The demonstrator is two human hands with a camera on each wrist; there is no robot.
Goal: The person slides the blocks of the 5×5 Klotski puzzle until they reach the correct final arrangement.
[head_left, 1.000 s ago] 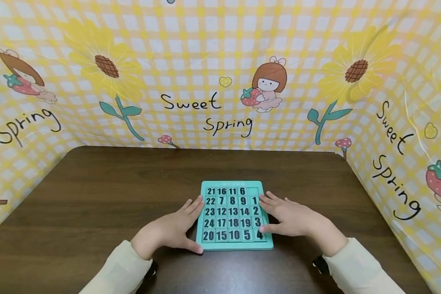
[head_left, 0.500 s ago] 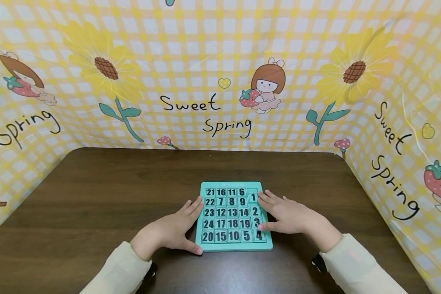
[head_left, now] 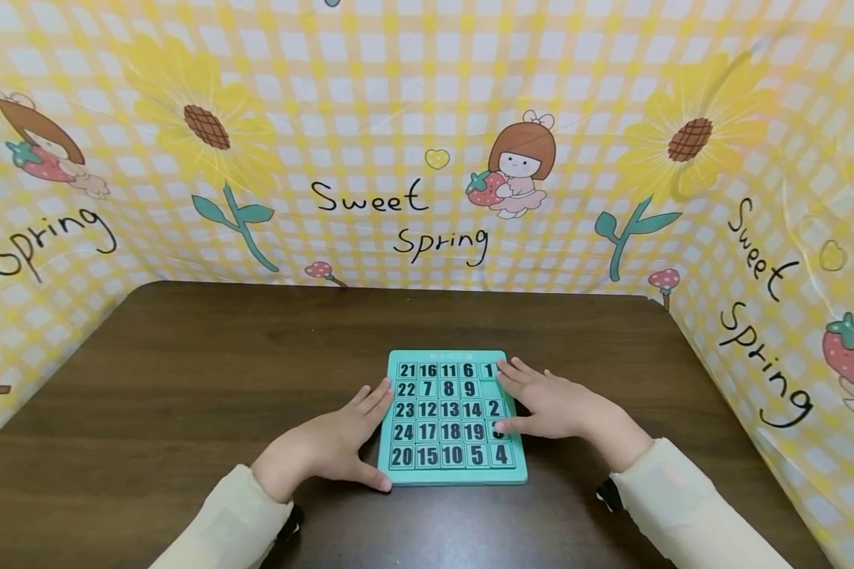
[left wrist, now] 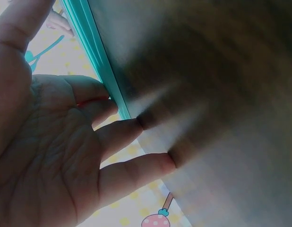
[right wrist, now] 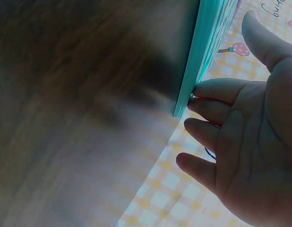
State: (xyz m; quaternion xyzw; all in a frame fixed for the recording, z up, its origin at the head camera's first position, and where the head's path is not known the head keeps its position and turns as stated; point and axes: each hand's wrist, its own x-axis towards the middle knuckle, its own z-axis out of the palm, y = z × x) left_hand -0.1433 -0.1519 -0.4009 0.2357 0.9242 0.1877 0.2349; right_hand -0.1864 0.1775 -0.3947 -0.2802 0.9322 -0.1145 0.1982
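A turquoise sliding number puzzle point(head_left: 462, 421) lies flat on the brown table. Its tiles carry black numbers, and the gap in the grid is in the right column, between the 1 tile point(head_left: 487, 371) and the 2 tile point(head_left: 494, 408). My left hand point(head_left: 330, 446) rests along the puzzle's left edge, fingers stretched out, thumb at the near left corner. My right hand point(head_left: 551, 405) reaches over the right edge with extended fingers; a fingertip touches beside the 1 tile, and the thumb covers part of the 3 tile. Both wrist views show the puzzle's side edge point(left wrist: 96, 54) beside spread fingers.
The dark wooden table point(head_left: 256, 340) extends around the puzzle. A yellow checked cloth point(head_left: 370, 103) printed with flowers and "Sweet Spring" stands as a wall at the back and along both sides.
The 1 tile has slid away from me, up to the top right corner, and the gap now lies below it. My right hand has moved slightly forward. My left hand stays put.
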